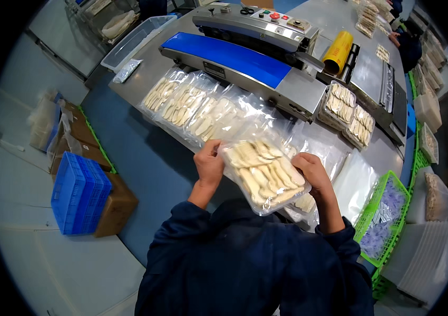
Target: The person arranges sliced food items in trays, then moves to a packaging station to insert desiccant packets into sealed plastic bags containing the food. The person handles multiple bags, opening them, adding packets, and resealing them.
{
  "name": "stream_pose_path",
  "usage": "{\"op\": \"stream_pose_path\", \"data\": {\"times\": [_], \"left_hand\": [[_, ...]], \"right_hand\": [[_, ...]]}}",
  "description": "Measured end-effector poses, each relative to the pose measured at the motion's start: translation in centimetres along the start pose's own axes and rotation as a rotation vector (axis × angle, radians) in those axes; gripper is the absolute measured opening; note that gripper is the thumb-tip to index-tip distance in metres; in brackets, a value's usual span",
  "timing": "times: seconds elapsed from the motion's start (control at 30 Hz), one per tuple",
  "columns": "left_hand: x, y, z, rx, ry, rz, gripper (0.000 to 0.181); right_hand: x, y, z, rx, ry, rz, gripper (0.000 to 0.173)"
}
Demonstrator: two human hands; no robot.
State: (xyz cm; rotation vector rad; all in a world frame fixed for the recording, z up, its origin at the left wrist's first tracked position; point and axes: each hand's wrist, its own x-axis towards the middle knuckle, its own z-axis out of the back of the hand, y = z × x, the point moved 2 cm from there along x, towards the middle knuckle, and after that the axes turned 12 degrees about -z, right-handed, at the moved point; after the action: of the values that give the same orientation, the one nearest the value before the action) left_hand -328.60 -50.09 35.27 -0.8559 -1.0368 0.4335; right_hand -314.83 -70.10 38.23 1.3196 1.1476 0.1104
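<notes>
Between my two hands is a clear plastic tray of pale sliced mushrooms (pixel 267 173), tilted and set within a transparent bag. My left hand (pixel 209 160) pinches the bag at the tray's left edge. On the opposite edge, my right hand (pixel 311 170) grips with thumb and fingers. Beyond them a row of bagged trays of slices (pixel 186 104) lies along the table's near edge. Part of this row is hidden behind the tray I hold. To the right lies a stack of flat clear bags (pixel 354 185).
A band sealer with a blue conveyor belt (pixel 232 59) stands behind the row. Filled trays (pixel 340 104) are stacked beside a wrapping machine with a yellow film roll (pixel 338 53). A green basket of small packets (pixel 384 215) is at right. Blue crates (pixel 79 193) stand at left.
</notes>
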Motion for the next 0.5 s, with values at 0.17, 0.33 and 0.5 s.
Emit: {"op": "stream_pose_path", "data": {"times": [0.17,0.33,0.5], "left_hand": [[-0.6,3.2,1.8,-0.138,0.010,0.122,0.009],[-5.0,-3.1,5.2,0.150,-0.065,-0.402,0.012],[-3.9,-2.8,5.8,-0.233,0.191,-0.051,0.021]], "right_hand": [[-1.0,-8.6,-4.8,-0.351,-0.504,0.398,0.014],[-3.1,-10.5,-4.8,0.080,-0.279,0.470,0.019],[-0.9,-4.4,-4.3,0.152,-0.166,0.351,0.018]]}}
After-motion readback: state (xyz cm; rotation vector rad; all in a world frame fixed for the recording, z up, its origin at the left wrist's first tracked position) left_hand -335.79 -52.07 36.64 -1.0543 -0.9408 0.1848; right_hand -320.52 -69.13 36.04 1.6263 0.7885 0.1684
